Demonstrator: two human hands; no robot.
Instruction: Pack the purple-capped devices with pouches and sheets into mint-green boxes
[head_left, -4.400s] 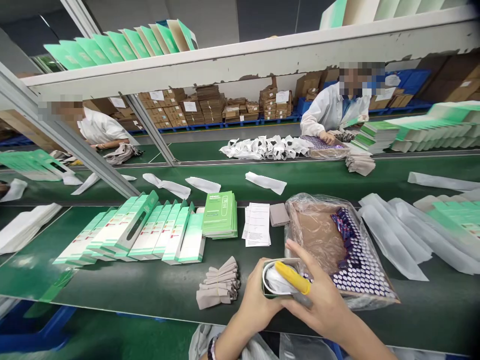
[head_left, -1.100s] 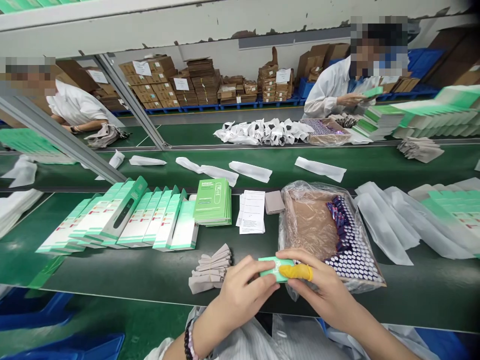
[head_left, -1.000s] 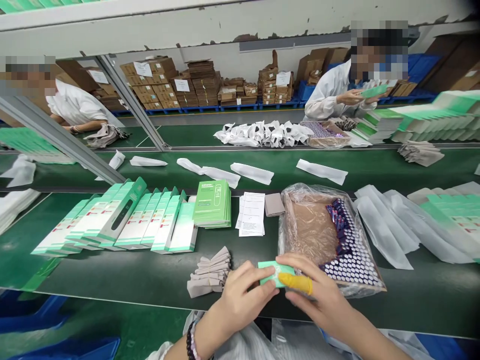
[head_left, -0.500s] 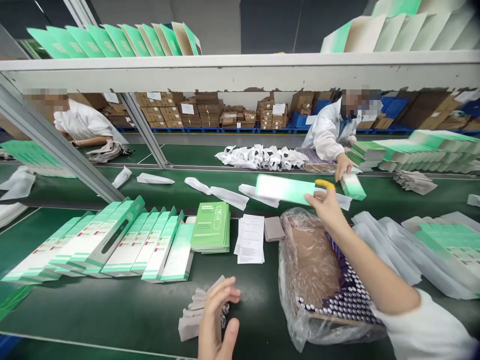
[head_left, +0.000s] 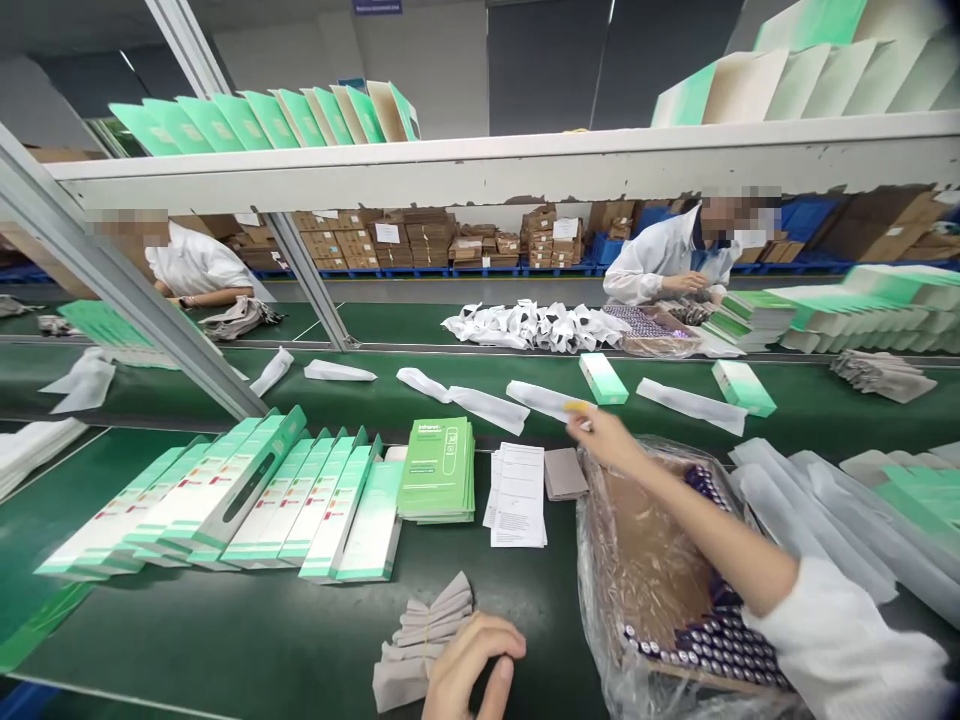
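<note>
My left hand (head_left: 474,665) is in front of me, fingers loosely bent and thumb apart, holding nothing. It partly covers a bundle of grey cloth pouches (head_left: 420,645) on the green bench. My right hand (head_left: 606,437) reaches over the belt's near edge with its fingers curled and a yellow cover on one fingertip. Those fingers overlap the right end of a white sleeve (head_left: 544,399); whether they grip it I cannot tell. Just beyond stands a green-and-white box (head_left: 602,378), apart from the hand. Under my right forearm is a plastic-lined carton (head_left: 652,540) of batteries.
Green booklets (head_left: 436,470), printed leaflets (head_left: 517,495) and a row of boxes (head_left: 247,495) lie on the bench. More sleeves and another box (head_left: 744,387) are on the belt. A shelf (head_left: 480,165) crosses above. Two people in white work opposite.
My right hand has let go of the green-and-white box, which now rests on the belt, and has drawn back. The co-worker's hand has left the other box. My view has shifted slightly.
</note>
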